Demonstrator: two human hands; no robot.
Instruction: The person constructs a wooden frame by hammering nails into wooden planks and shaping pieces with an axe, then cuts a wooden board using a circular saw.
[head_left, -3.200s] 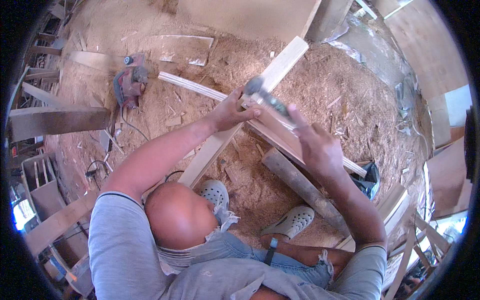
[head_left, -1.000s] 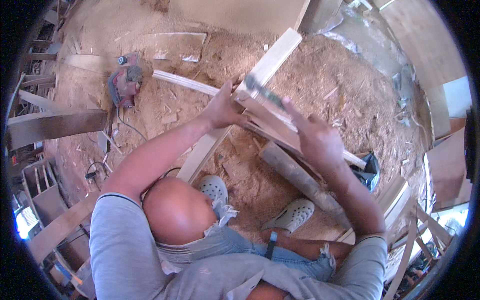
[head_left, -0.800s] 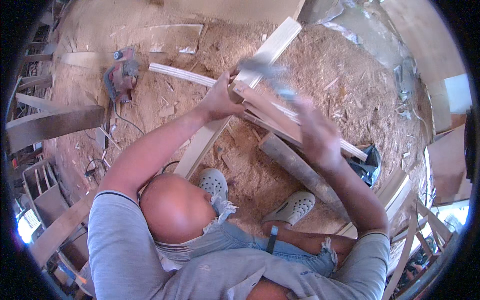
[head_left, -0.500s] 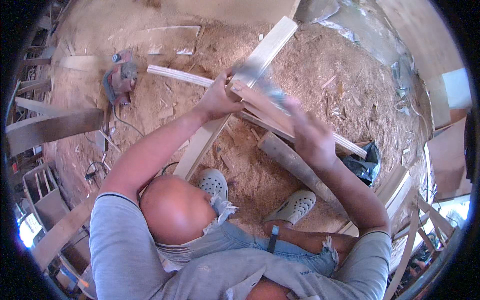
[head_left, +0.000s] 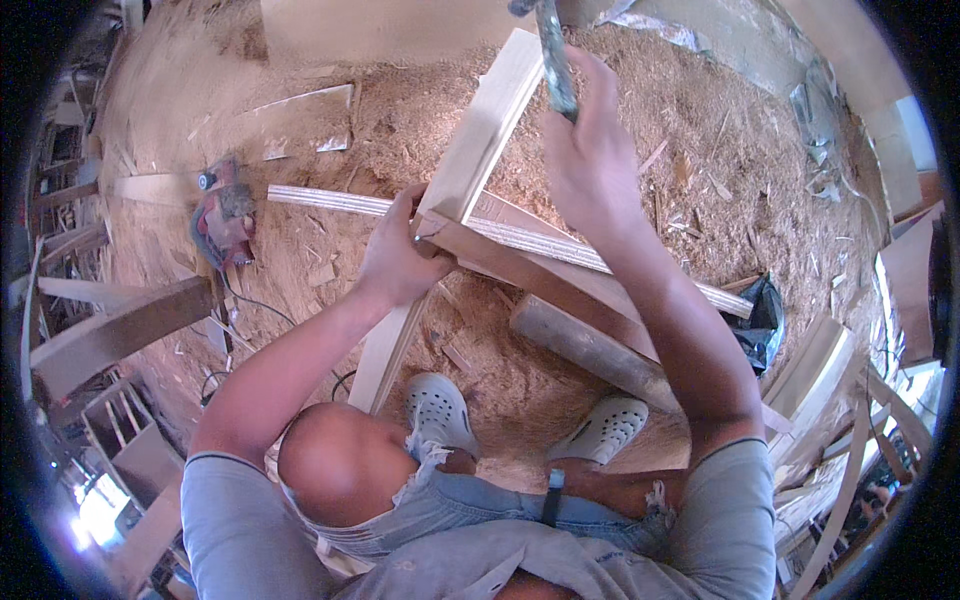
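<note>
My right hand (head_left: 597,165) is wrapped round a hammer (head_left: 556,65), raised above the far end of a pale wooden board (head_left: 487,120). The hammer's worn greenish handle shows, while its dark head is partly cut off by the upper edge. Where the pale board meets a browner board (head_left: 540,268), my left hand (head_left: 405,255) grips the two together, fingers curled behind. A small shiny spot, perhaps a nail head (head_left: 418,238), shows at the brown board's end beside my left fingers. A long layered strip (head_left: 330,200) passes crosswise under the joint.
Sawdust and offcuts cover the floor (head_left: 480,350). A red power tool (head_left: 225,225) with a cord lies at the left, near a wooden beam (head_left: 120,330). A thick round-edged timber (head_left: 590,345) lies before my shoes. On the right are a black plastic bag (head_left: 765,325) and stacked boards (head_left: 815,375).
The hammer, blurred close to the boards before, is now up and farther away in my right hand. The joined boards and my left hand have shifted left and lower in the view.
</note>
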